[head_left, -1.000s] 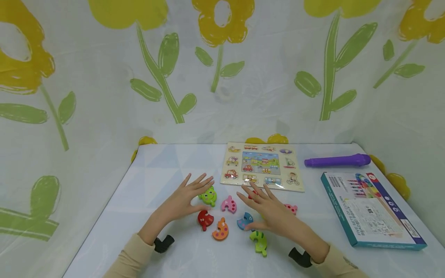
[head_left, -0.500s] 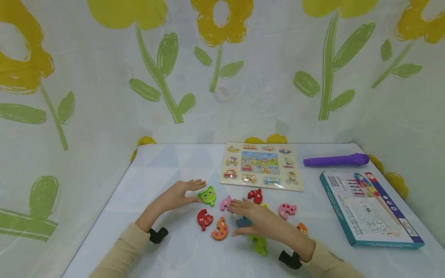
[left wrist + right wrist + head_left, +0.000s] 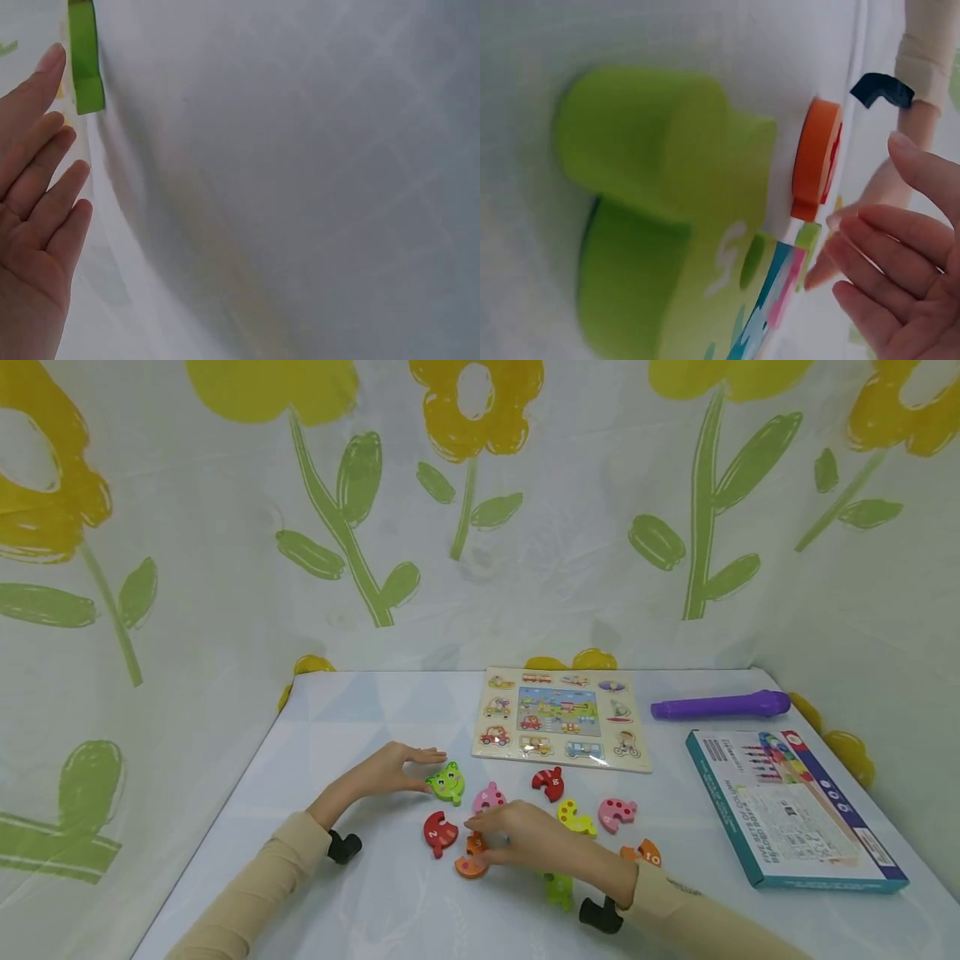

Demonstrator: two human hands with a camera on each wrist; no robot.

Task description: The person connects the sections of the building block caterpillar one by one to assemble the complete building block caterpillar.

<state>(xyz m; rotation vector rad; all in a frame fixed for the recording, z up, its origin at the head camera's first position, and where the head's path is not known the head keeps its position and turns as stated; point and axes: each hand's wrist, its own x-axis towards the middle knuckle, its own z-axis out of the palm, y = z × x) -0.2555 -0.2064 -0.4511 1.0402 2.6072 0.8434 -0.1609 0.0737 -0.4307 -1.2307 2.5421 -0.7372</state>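
My left hand (image 3: 390,771) is beside a green puzzle piece with a smiling animal face (image 3: 448,783). In the left wrist view its fingers are loosely bent, and that piece's green edge (image 3: 85,60) lies just beyond the thumb tip. My right hand (image 3: 528,835) hovers over an orange piece (image 3: 470,867), thumb and fingers spread either side of it. The right wrist view shows this hand relaxed with nothing between the fingers, apart from the orange piece (image 3: 814,161). A light green piece (image 3: 559,893) lies under the right wrist. The blue piece is mostly hidden.
Around the hands lie a red piece (image 3: 433,837), a pink piece (image 3: 491,793), another red one (image 3: 556,785), a yellow one (image 3: 567,817), a dotted pink one (image 3: 622,809) and an orange one (image 3: 649,852). Behind are a picture board (image 3: 487,720), purple microphone-shaped toy (image 3: 720,705) and flat box (image 3: 795,810).
My right hand has come down and moved left from above the blue piece to the orange one. The left hand has lowered to beside the green face piece. The puzzle pieces have not visibly moved.
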